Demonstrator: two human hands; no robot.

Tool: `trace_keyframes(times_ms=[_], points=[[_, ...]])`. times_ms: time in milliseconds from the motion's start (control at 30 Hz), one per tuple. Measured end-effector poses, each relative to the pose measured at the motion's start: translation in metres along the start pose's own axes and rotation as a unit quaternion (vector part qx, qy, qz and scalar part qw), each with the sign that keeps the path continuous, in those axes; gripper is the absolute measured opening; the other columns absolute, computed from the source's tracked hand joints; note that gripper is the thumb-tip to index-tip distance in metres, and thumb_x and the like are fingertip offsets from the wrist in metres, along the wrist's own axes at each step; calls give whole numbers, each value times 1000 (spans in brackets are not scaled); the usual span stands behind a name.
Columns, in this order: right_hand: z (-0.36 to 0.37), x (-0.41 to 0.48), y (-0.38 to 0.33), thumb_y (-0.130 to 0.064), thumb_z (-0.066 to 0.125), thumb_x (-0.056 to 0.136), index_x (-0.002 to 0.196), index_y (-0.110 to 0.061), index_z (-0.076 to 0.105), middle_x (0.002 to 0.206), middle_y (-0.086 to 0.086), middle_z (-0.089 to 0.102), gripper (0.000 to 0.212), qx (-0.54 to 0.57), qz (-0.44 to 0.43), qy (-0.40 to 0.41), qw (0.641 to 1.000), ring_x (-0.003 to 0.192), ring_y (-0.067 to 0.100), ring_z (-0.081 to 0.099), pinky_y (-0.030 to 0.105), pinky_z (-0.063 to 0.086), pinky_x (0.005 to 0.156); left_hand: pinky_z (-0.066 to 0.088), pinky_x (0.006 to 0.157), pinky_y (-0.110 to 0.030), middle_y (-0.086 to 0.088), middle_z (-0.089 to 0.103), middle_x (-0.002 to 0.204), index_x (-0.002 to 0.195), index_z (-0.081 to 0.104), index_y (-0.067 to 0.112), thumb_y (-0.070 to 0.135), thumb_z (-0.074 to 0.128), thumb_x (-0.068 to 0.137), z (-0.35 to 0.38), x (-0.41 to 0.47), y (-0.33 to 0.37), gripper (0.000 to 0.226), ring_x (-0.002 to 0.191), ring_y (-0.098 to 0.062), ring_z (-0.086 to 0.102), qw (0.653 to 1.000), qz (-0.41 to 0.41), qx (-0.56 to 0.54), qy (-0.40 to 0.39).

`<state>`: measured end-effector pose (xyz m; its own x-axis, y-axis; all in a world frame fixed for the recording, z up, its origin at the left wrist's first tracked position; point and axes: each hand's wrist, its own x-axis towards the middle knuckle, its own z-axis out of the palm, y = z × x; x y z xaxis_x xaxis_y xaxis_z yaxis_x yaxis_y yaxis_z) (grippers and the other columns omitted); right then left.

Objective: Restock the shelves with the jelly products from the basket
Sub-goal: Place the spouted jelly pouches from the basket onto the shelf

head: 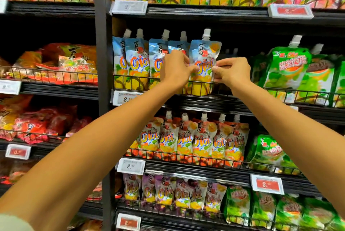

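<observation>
A blue and orange jelly pouch [203, 59] with a white spout stands upright at the right end of a row of like pouches [139, 61] on the middle shelf [214, 100]. My left hand [175, 69] pinches its left edge, and my right hand [232, 72] pinches its right edge. The pouch's lower part sits behind the shelf's wire rail [130, 77]. No basket is in view.
A dark gap [235, 53] lies on the shelf right of the held pouch, then green pouches [287, 70]. Orange-red pouches [194, 139] and purple ones [168, 191] fill lower shelves. Bagged snacks [65, 64] sit left of the black upright post [101, 63].
</observation>
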<state>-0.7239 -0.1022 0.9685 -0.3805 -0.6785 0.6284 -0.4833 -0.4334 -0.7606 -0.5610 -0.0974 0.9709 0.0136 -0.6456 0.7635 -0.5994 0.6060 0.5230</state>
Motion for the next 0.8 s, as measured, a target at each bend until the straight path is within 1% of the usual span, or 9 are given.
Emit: trace_keyframes(times_ms=[67,233,333,400,500,567,667,733,800], points=[[1,0,0,-10,70,89,102,-4,72,91,15,73,15,-35,-23,-5,999,74,21,73,35,62,70,56,79,-39,-6,73,82,86,77,10,38,77,80,0,0,-5,28,81,-19,68,1000,-6,6,8],[-1,-3,-4,-14,63,94,113,0,69,100,17,73,24,-78,-26,-48,995,82,21,73,30,60,73,56,84,-38,-7,76,95,91,78,13,32,74,85,-3,-3,-2,20,92,-19,69,1000,-17,8,19],[-6,-14,-7,-18,62,95,115,0,69,107,16,72,28,-127,-66,-12,990,95,24,70,35,57,88,57,81,-38,0,76,87,86,78,18,31,69,88,-8,-17,2,16,86,-14,70,1000,-6,-14,11],[-15,-32,-7,-17,58,95,117,-4,68,110,9,71,27,-121,-136,51,982,98,15,66,23,51,92,55,76,-33,8,74,75,77,75,24,42,61,90,-7,-38,3,27,79,-11,68,999,-31,-9,17],[-25,-85,21,-11,54,89,100,-9,70,90,-5,69,20,-38,-199,106,974,76,-5,59,9,44,75,44,66,-28,3,68,62,72,70,16,52,44,91,7,-96,-15,48,69,-18,65,996,-86,20,-13],[-25,-134,68,-13,55,86,94,-15,70,83,-10,68,17,-17,-153,70,986,72,-5,60,11,45,72,45,63,-29,-3,64,57,68,66,9,47,42,91,27,-151,-45,50,63,-22,62,989,-112,12,-98],[-15,-224,165,-10,54,88,94,-17,70,84,1,72,18,-16,21,-70,997,77,10,68,22,53,72,48,59,-33,-1,55,48,56,57,12,37,47,94,58,-242,-104,46,53,-23,56,956,-161,5,-247],[-11,-312,234,-2,51,91,94,-8,69,80,8,70,19,-21,192,-183,964,71,14,67,25,54,67,50,59,-36,-9,64,57,60,65,13,29,50,97,81,-326,-153,44,56,-26,59,902,-235,-19,-362],[-11,-395,290,3,52,93,90,-1,67,75,9,66,16,-23,343,-226,911,64,17,62,27,51,63,50,63,-28,-21,70,76,75,70,-1,21,52,98,95,-410,-200,37,65,-23,62,837,-337,-21,-431]])
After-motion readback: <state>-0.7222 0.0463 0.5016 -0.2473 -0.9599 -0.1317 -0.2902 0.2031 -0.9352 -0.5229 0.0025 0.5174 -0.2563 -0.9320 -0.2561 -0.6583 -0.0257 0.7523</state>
